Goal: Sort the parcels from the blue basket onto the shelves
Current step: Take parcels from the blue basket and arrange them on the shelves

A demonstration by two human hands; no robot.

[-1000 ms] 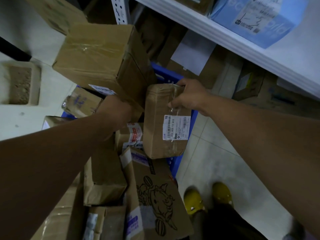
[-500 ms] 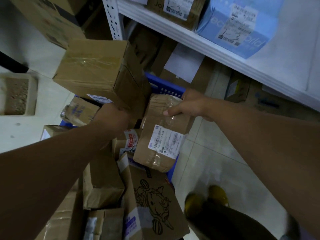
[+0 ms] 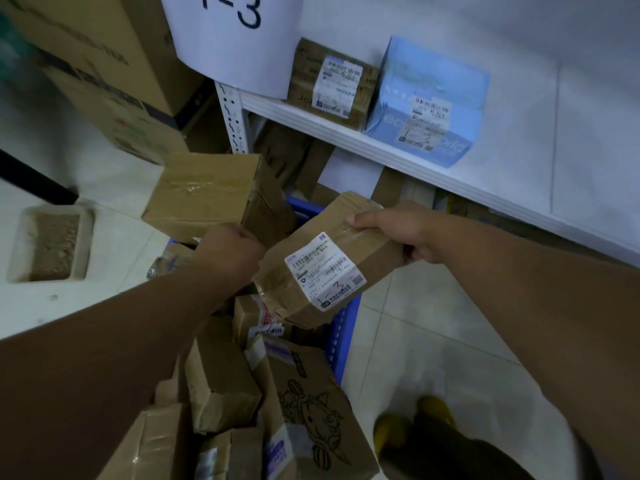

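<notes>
Your right hand (image 3: 398, 230) is gripping one end of a flat, tape-wrapped brown parcel (image 3: 322, 271), tilting it label-up over the blue basket (image 3: 343, 336). Just to its left, your left hand (image 3: 228, 254) is gripping the lower edge of a larger cardboard box (image 3: 204, 192) with glossy tape across its top.

Paper sign (image 3: 235, 39) marked "-3" at top — shallow tray (image 3: 20, 244) left, yellow shoes (image 3: 433, 408) bottom.

Bare forearms (image 3: 519, 292) in view to the elbow, dark trousers (image 3: 450, 455), yellow shoes (image 3: 393, 427) — rounded, clog-like toes
</notes>
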